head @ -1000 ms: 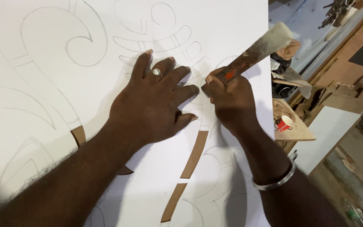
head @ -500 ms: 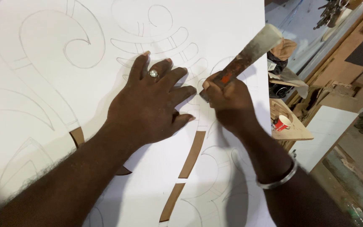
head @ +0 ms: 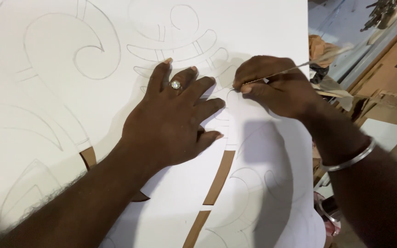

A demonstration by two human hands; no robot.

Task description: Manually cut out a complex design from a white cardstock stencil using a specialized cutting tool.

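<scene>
Two bare hands work on a large white sheet point(head: 93, 119) pencilled with curling scroll shapes; it spreads beneath and far to the left of both hands. Narrow curved slots point(head: 220, 177) cut through the sheet show brown below the left hand's fingertips. The left hand point(head: 175, 121) lies flat and open, fingers spread, pressing the sheet down, grasping nothing. Just beside it on the right, the right hand point(head: 276, 87) is clenched round a thin blade point(head: 295, 69), its tip meeting the sheet between the two hands. A metal bangle point(head: 351, 158) circles the right wrist; a ring point(head: 176, 85) sits on a left finger.
</scene>
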